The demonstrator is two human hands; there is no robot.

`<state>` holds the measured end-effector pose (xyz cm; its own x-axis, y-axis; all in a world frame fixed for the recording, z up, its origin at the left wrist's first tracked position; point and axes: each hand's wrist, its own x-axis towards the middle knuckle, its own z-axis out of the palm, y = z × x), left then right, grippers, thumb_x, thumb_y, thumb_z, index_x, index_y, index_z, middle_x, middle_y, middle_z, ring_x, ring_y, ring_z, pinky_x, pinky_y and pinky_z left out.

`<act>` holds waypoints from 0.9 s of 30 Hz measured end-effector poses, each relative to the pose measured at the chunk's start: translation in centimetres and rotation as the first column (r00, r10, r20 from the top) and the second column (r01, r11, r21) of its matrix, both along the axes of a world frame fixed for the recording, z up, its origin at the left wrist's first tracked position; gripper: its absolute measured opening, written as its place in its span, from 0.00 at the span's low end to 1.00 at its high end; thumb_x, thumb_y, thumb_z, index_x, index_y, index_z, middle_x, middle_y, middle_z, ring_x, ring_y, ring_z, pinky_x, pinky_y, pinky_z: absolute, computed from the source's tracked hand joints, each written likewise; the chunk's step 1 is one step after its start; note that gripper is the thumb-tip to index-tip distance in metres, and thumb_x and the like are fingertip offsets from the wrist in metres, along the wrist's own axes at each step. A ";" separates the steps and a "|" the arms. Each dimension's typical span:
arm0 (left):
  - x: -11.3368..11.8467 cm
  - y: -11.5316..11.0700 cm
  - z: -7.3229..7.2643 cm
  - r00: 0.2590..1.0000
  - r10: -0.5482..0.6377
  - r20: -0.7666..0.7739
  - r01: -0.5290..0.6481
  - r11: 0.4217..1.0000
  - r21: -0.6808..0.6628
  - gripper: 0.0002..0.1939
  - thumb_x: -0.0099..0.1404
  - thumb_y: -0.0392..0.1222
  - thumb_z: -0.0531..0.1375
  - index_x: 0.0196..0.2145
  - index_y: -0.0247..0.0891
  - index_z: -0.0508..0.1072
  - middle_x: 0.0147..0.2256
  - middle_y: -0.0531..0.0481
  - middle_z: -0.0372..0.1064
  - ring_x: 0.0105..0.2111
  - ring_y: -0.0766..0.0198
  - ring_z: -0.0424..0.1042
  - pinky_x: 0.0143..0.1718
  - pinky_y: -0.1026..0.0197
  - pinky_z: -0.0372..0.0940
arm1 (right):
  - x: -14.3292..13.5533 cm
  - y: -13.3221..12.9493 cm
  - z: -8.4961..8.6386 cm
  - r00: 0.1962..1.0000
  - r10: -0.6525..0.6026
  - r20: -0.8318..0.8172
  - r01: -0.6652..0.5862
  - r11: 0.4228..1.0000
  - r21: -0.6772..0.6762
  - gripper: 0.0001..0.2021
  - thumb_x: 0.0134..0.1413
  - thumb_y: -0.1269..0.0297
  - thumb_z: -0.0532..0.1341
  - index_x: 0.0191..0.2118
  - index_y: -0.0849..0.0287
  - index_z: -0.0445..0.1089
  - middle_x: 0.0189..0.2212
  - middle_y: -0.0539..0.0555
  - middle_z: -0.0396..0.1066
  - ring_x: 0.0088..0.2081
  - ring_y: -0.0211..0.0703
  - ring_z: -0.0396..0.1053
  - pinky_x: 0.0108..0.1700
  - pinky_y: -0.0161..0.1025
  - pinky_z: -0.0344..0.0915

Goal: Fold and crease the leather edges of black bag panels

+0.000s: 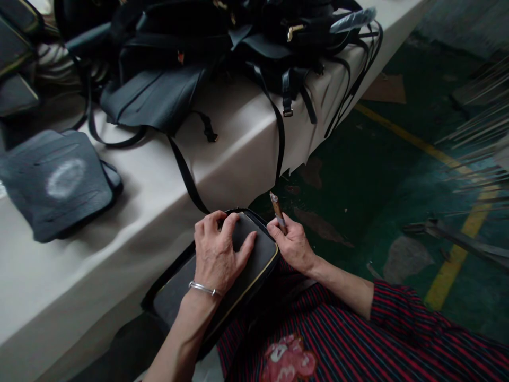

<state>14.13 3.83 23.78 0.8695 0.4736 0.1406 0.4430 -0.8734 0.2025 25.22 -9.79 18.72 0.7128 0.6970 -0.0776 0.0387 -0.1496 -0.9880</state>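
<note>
A black bag rests tilted across my lap against the table's side, its flat dark panel edged with a yellowish line. My left hand, with a silver bangle at the wrist, lies on this panel. Its fingers are bent over the bag's far rim and the thumb is spread across the panel; some fingertips are hidden. Beside the bag's right corner, my right hand is closed around a short brown-handled tool. The tool points upward, with a pale, crusted tip whose exact kind I cannot make out.
Several black bags with straps and gold-coloured fittings are heaped on the white-covered table. A dark flat piece with a whitish smudge lies at left. Straps hang over the edge. Scraps and thin rods lie right, on the green floor.
</note>
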 end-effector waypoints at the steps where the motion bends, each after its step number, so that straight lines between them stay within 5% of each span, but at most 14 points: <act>1: -0.3 -0.3 0.2 1.000 -0.009 -0.028 0.009 1.000 0.009 0.27 0.60 0.58 0.57 0.51 0.37 0.68 0.50 0.38 0.59 0.51 0.44 0.58 0.52 0.41 0.57 | 0.0 0.0 0.1 1.000 0.001 0.004 -0.001 1.000 0.000 0.11 0.62 0.59 0.56 0.30 0.59 0.62 0.23 0.45 0.57 0.25 0.34 0.55 0.29 0.32 0.55; 4: -1.3 -1.7 0.6 0.991 -0.104 -0.090 0.106 0.994 0.016 0.31 0.61 0.59 0.57 0.56 0.39 0.64 0.56 0.37 0.57 0.57 0.41 0.53 0.59 0.34 0.48 | 0.0 0.0 0.2 1.000 0.000 0.026 0.000 1.000 0.006 0.11 0.61 0.60 0.56 0.30 0.59 0.64 0.22 0.45 0.58 0.24 0.33 0.55 0.28 0.32 0.55; 9: -2.3 -2.7 0.0 0.934 -0.348 -0.075 0.343 0.936 -0.078 0.27 0.66 0.48 0.54 0.62 0.43 0.58 0.61 0.42 0.54 0.63 0.48 0.49 0.64 0.39 0.45 | 0.1 0.0 0.0 0.998 -0.030 0.056 0.029 0.999 0.018 0.10 0.60 0.61 0.57 0.30 0.60 0.65 0.23 0.46 0.59 0.25 0.34 0.57 0.29 0.32 0.56; 21: -2.5 -2.4 0.0 0.941 -0.324 -0.096 0.314 0.943 -0.107 0.28 0.67 0.49 0.53 0.62 0.44 0.57 0.62 0.38 0.51 0.64 0.47 0.47 0.64 0.37 0.44 | 1.1 -0.2 1.2 0.999 0.023 0.049 -0.024 1.000 0.016 0.10 0.58 0.61 0.59 0.29 0.60 0.67 0.21 0.46 0.59 0.23 0.34 0.56 0.26 0.33 0.55; 27: -2.6 -2.4 -0.1 0.919 -0.391 -0.044 0.385 0.917 -0.099 0.22 0.66 0.40 0.53 0.57 0.54 0.64 0.58 0.45 0.59 0.64 0.44 0.48 0.61 0.29 0.42 | 1.3 -0.1 1.2 0.994 0.048 0.103 -0.050 0.999 0.020 0.10 0.59 0.62 0.59 0.28 0.60 0.67 0.22 0.47 0.59 0.24 0.34 0.57 0.28 0.34 0.56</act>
